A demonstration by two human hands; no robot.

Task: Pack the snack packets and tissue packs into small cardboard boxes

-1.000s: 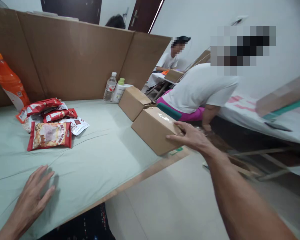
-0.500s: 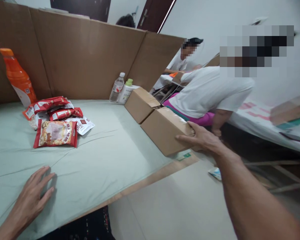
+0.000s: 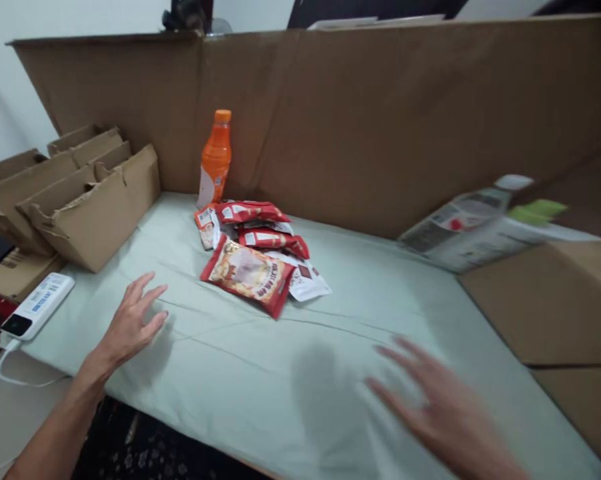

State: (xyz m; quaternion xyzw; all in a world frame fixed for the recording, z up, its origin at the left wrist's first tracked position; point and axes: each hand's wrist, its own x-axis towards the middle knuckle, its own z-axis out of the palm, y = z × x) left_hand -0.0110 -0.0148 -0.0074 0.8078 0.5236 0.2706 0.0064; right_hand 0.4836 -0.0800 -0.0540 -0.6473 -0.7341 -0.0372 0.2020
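Observation:
Above the pale green cloth, my left hand has its fingers apart and holds nothing. My right hand, smeared by motion, hovers over the cloth with fingers spread and nothing in it. Between and beyond the hands lies a pile of snack packets: a red and yellow packet in front, red packets behind it, and a white packet partly underneath. An orange drink bottle stands upright just behind the pile.
Open cardboard boxes stand at the left, near a white power bank with a cable. A cardboard wall closes off the back. On the right are a clear bottle, a green-capped white bottle and closed cardboard boxes.
My view has swung left. My right hand has come off the cardboard box on the right and moved over the cloth. My left hand stays open near the front; the packets look unmoved.

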